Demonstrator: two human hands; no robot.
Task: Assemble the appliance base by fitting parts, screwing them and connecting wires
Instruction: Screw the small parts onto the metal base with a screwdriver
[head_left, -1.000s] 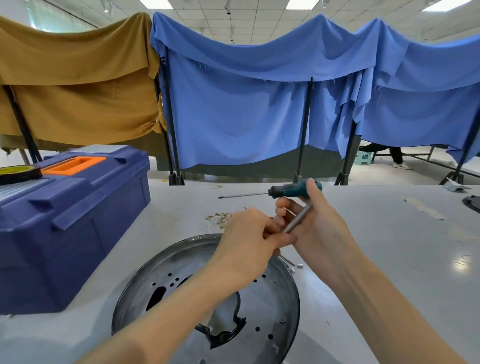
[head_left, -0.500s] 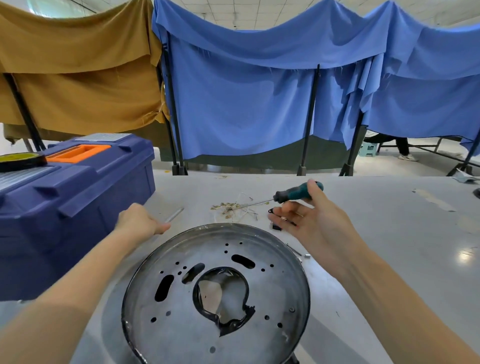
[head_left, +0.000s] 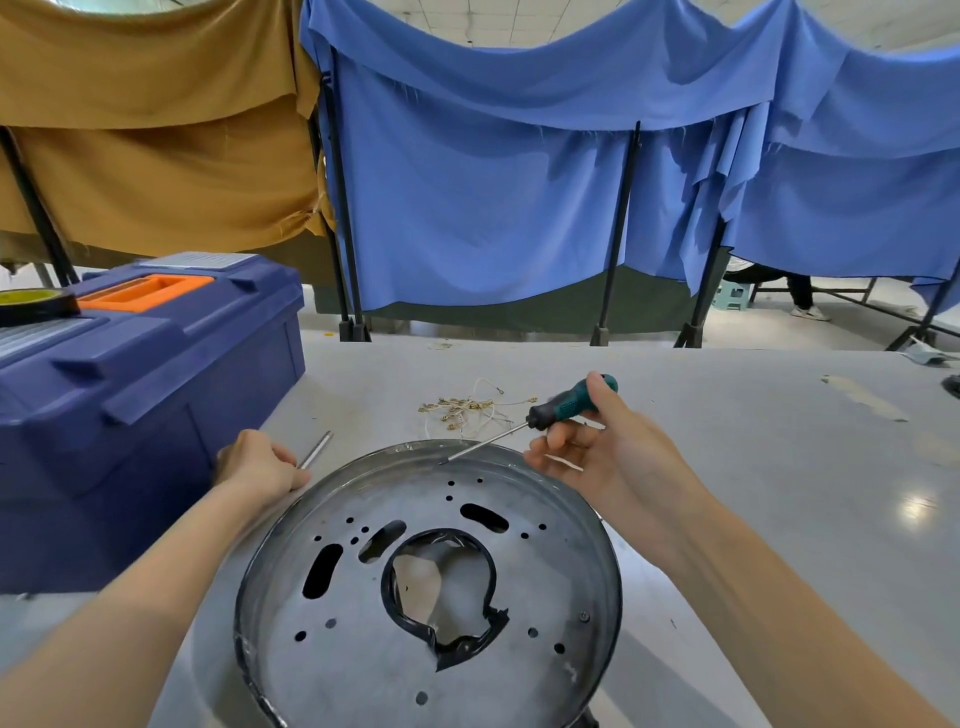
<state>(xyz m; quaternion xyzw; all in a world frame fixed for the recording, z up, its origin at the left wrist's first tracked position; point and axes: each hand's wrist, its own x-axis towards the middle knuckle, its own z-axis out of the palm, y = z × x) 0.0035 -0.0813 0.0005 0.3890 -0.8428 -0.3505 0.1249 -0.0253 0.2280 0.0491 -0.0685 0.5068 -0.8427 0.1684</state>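
At the left of the frame stands a blue toolbox (head_left: 150, 374). Just right of it, the left hand (head_left: 257, 465) grasps a thin metal rod (head_left: 316, 450) on the table (head_left: 779, 467). The round metal base (head_left: 431, 587) lies in the lower centre. At centre right, the right hand (head_left: 608, 457) holds a green screwdriver (head_left: 566, 402), its tip over the far rim of the base. Small wires (head_left: 467, 408) lie behind.

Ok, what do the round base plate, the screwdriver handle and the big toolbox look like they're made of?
Round base plate: likely sheet metal, dull grey with soft reflections and punched holes. Screwdriver handle: seemingly rubbery plastic, teal with a dotted texture and a black collar, held in the right hand. Toolbox: moulded plastic by its look, matte dark blue with an orange inset.
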